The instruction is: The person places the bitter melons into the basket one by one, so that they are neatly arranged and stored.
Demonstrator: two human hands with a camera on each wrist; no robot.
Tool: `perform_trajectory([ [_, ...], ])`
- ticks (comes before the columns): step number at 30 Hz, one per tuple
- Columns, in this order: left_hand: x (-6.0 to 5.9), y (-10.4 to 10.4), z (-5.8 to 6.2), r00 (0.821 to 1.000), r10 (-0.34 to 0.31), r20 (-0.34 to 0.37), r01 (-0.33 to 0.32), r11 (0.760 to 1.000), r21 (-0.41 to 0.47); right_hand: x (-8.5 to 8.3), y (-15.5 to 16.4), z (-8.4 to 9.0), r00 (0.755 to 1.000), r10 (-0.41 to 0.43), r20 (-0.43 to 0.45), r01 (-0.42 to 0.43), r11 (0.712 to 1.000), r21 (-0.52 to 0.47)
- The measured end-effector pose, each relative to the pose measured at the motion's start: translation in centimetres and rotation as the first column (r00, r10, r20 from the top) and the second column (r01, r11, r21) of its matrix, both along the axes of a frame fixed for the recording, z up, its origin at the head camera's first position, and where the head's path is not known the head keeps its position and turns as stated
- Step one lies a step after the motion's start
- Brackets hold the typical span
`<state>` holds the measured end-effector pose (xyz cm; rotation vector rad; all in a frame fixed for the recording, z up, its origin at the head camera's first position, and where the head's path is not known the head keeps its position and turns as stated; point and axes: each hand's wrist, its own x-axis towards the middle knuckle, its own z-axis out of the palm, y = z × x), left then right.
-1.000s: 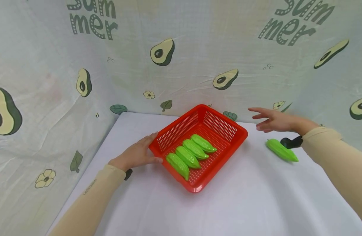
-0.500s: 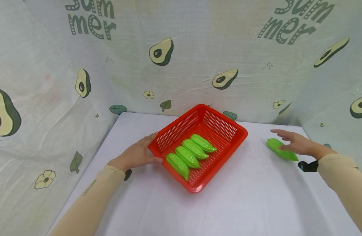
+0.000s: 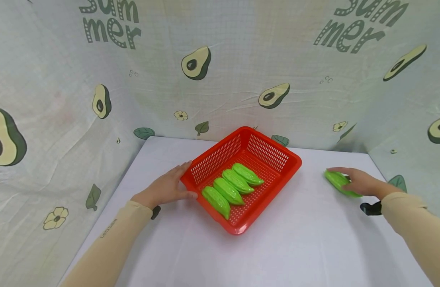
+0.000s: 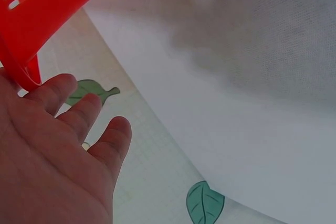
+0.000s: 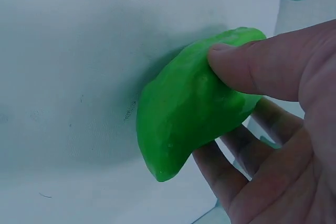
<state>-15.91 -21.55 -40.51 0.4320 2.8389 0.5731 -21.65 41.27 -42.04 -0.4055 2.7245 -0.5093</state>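
My right hand (image 3: 364, 183) is at the right side of the table, over a single green bitter melon (image 3: 335, 179). In the right wrist view, the thumb lies on top of this bitter melon (image 5: 181, 106) and the fingers curl along its other side, pinching it. Its blunt tip points away from the palm. My left hand (image 3: 166, 187) rests at the left corner of a red plastic basket (image 3: 271, 201), fingers spread loosely along the outside and thumb by the near rim. The left wrist view shows the relaxed fingers touching the basket's rim (image 4: 29, 77).
Several similar bitter melons (image 3: 228, 191) lie side by side in a row inside the basket, toward its left near side. White cloth covers the table (image 3: 277, 255). A cloth backdrop (image 3: 234, 59) printed with avocados stands behind and at both sides.
My right hand has moved right and down from beside the basket to the lone bitter melon and now grips it. My left hand and the basket have stayed in place.
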Motion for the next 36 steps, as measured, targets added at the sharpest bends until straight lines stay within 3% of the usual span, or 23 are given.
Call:
perform_trajectory([
  [13, 0.14, 0.04, 0.16, 1.0, -0.005, 0.004, 0.005, 1.0, 0.005, 0.32, -0.06, -0.13, 0.997, -0.001, 0.074, -0.002, 1.0, 0.031],
  [36, 0.26, 0.16, 0.52, 1.0, 0.005, 0.012, -0.005, 1.0, 0.007, 0.28, 0.07, 0.15, 0.998, -0.006, 0.064, 0.006, 1.0, 0.009],
])
